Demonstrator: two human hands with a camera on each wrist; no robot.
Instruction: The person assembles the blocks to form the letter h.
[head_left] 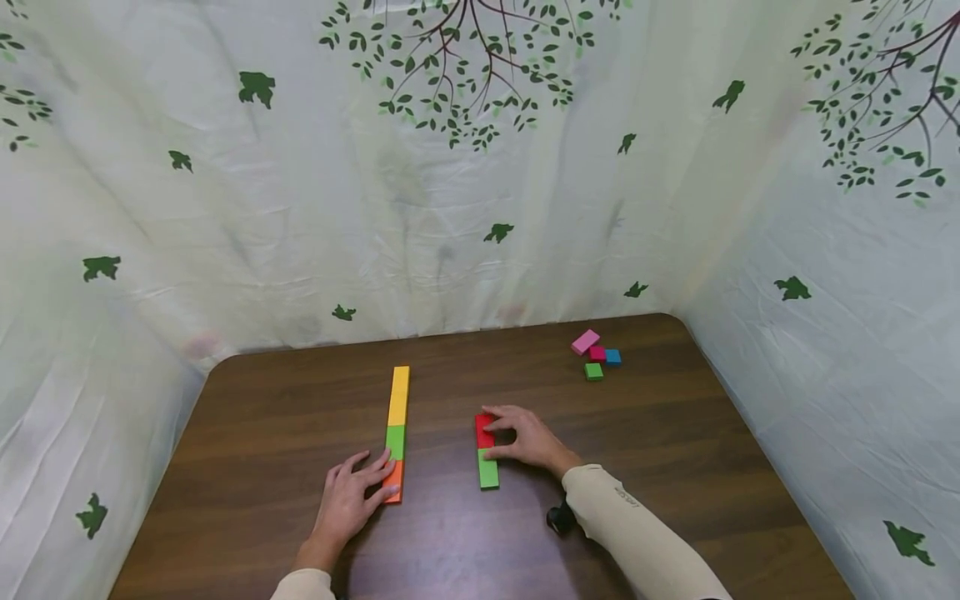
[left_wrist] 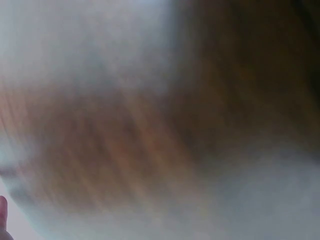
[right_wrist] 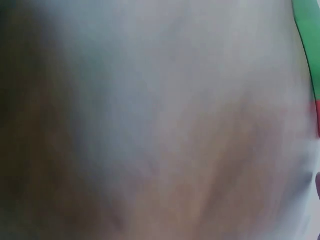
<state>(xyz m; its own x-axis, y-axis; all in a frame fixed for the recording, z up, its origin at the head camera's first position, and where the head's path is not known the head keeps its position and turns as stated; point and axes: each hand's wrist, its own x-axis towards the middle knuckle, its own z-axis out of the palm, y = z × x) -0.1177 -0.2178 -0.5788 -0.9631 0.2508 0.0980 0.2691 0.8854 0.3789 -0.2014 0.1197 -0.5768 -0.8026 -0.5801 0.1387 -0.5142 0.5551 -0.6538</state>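
On the left of the head view, a column of flat blocks runs away from me: an orange block [head_left: 393, 497], a green block [head_left: 396, 438] and a yellow strip [head_left: 399, 396]. My left hand [head_left: 347, 500] lies beside it, its extended fingers and thumb touching the orange block near the green one. To the right, a red block [head_left: 481, 433] sits end to end with a light green block [head_left: 489, 475]. My right hand [head_left: 531, 439] pinches the red block, thumb near the joint with the green block. Both wrist views are mostly blurred; the right one catches green and red block edges.
At the back right of the brown table [head_left: 300, 417] lie a pink block [head_left: 585, 342], a magenta block [head_left: 597, 354], a blue block [head_left: 613, 357] and a green block [head_left: 594, 372]. A printed white curtain [head_left: 420, 250] hangs behind the table. Beneath my right sleeve is a black object [head_left: 559, 518].
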